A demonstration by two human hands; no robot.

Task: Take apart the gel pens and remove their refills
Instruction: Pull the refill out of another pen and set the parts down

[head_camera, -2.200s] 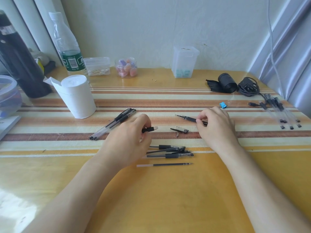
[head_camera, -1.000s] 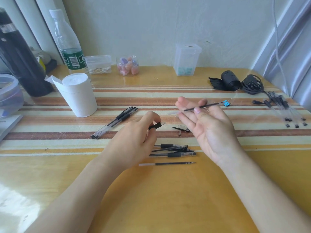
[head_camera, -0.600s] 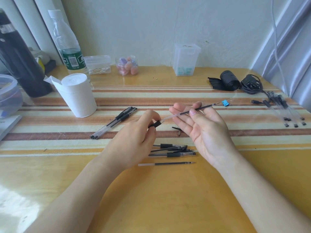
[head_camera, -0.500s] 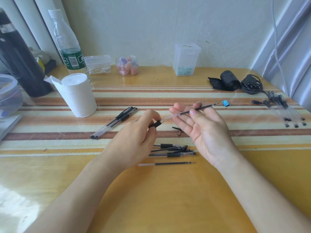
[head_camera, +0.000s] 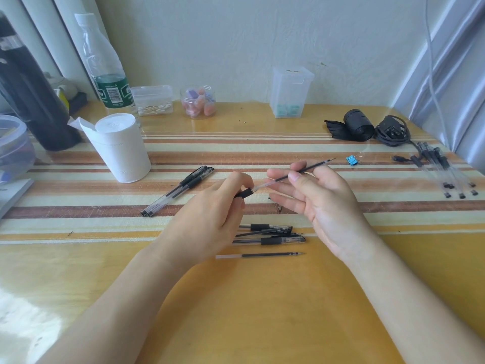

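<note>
Mid-task, I judge. Left hand (head_camera: 207, 222): fingers clenched round short black pen section (head_camera: 243, 193). Right hand (head_camera: 325, 206): fingers pinching thin black-ink refill with clear tail (head_camera: 309, 168), held above striped yellow counter (head_camera: 262, 311), tail end touching section.

Done, seemingly: one loose bare refill (head_camera: 259, 255) lying near me, clear empty barrels (head_camera: 443, 172) far right.

Heap of black-gripped pen parts (head_camera: 273, 233): cannot tell if refills are inside.

Left to do: two capped black pens (head_camera: 181, 190) look intact.

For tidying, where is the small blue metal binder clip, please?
Head view: blue clip on the striped table, right side, past the tip of the held refill.
</note>
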